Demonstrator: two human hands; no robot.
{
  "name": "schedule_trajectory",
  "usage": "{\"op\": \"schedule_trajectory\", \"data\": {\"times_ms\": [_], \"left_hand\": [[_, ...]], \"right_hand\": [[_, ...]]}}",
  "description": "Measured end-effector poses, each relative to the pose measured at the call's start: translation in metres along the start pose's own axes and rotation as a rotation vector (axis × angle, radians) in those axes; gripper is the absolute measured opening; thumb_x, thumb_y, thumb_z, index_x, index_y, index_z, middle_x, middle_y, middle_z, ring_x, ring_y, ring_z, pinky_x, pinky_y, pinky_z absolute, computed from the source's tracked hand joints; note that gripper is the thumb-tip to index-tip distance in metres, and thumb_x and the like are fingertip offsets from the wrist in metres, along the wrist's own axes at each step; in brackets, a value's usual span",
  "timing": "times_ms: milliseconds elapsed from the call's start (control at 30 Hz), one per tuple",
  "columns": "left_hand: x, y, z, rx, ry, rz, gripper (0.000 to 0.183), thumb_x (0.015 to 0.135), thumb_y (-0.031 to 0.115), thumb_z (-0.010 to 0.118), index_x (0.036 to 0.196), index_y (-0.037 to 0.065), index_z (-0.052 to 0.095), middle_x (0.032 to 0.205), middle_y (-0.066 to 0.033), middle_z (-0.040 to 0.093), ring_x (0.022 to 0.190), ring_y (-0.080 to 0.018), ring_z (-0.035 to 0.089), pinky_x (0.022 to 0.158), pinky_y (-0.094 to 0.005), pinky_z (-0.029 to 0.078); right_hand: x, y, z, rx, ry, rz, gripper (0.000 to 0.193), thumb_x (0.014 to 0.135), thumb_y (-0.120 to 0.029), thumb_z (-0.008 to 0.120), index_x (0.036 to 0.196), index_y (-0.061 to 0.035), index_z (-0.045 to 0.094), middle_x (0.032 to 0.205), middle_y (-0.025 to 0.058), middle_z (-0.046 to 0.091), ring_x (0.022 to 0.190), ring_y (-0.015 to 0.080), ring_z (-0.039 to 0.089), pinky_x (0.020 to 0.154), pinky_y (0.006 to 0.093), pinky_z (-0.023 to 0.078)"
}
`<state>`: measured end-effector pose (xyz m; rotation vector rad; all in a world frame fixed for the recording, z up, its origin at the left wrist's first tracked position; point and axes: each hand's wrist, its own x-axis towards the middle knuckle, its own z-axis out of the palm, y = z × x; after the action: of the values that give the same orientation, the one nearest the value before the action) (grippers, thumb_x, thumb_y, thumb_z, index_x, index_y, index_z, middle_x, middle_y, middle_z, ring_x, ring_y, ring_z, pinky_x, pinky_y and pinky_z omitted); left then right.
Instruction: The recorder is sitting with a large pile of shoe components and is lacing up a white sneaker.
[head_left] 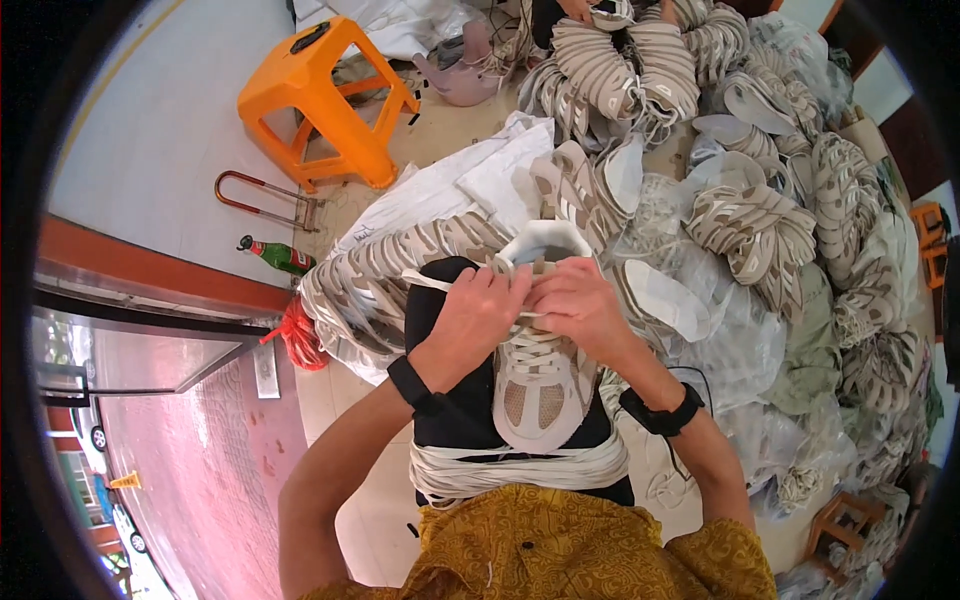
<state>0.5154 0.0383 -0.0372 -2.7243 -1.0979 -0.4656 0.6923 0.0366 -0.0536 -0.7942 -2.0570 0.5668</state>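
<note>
A beige and white sneaker rests on my dark-trousered lap, its toe toward me. At its collar both hands are closed, side by side, with fingertips nearly touching. My left hand pinches a white shoelace, whose end sticks out to the left. Close by, my right hand grips at the upper lacing; fingers hide exactly what it holds, but lace shows beneath it. Lower down, the lace crosses the tongue in rows. A bundle of loose white laces lies across my thighs.
Stacked sneaker uppers lie at the left, with large heaps and plastic bags at the right. An orange stool, a green bottle and red string stand or lie on the left. Another person's hand shows at the top.
</note>
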Motion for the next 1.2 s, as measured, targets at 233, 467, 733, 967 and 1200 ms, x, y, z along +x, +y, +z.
{"op": "schedule_trajectory", "data": {"times_ms": [233,467,733,967,1200], "left_hand": [[0.027,-0.013,-0.009,-0.156,-0.506,-0.167,0.010,0.067,0.012,0.054,0.068,0.002,0.056,0.057,-0.0191,0.055,0.059,-0.0312,0.059,0.054,-0.0434,0.045],[0.042,-0.004,-0.009,-0.055,-0.459,-0.094,0.007,0.065,0.008,0.056,0.061,0.003,0.058,0.058,-0.0150,0.056,0.058,-0.0333,0.057,0.054,-0.0436,0.045],[0.047,0.008,-0.013,-0.216,-0.172,-0.014,0.007,0.070,0.013,0.056,0.068,0.006,0.059,0.062,-0.0130,0.056,0.065,-0.0312,0.057,0.057,-0.0413,0.045],[0.048,0.016,0.004,-0.358,-0.345,-0.303,0.011,0.072,0.014,0.053,0.076,0.007,0.062,0.066,-0.0154,0.058,0.066,-0.0327,0.057,0.059,-0.0414,0.045],[0.051,0.022,0.006,-0.560,-0.314,-0.406,0.014,0.069,0.009,0.051,0.077,0.005,0.061,0.067,-0.0173,0.058,0.066,-0.0345,0.057,0.060,-0.0414,0.045]], "right_hand": [[-0.017,0.004,-0.024,0.548,0.026,0.760,0.012,0.074,-0.008,0.056,0.068,0.0002,0.063,0.056,0.0021,0.053,0.054,0.0050,0.048,0.048,0.0194,0.036],[-0.025,0.012,-0.031,0.078,0.026,0.363,0.010,0.068,-0.013,0.060,0.067,-0.0036,0.061,0.060,0.0078,0.056,0.055,0.0194,0.054,0.051,0.0303,0.042],[-0.018,0.025,-0.029,-0.306,-0.183,0.288,0.013,0.067,-0.017,0.055,0.061,-0.0067,0.060,0.064,0.0113,0.058,0.062,0.0290,0.058,0.057,0.0388,0.046],[-0.004,0.015,-0.029,-0.616,-0.339,0.157,0.010,0.060,-0.017,0.057,0.056,-0.0082,0.058,0.059,0.0064,0.057,0.056,0.0236,0.057,0.049,0.0361,0.045],[-0.006,0.015,-0.024,-0.622,-0.301,0.097,0.017,0.064,-0.018,0.055,0.056,-0.0043,0.061,0.058,0.0134,0.059,0.055,0.0283,0.060,0.050,0.0388,0.047]]}}
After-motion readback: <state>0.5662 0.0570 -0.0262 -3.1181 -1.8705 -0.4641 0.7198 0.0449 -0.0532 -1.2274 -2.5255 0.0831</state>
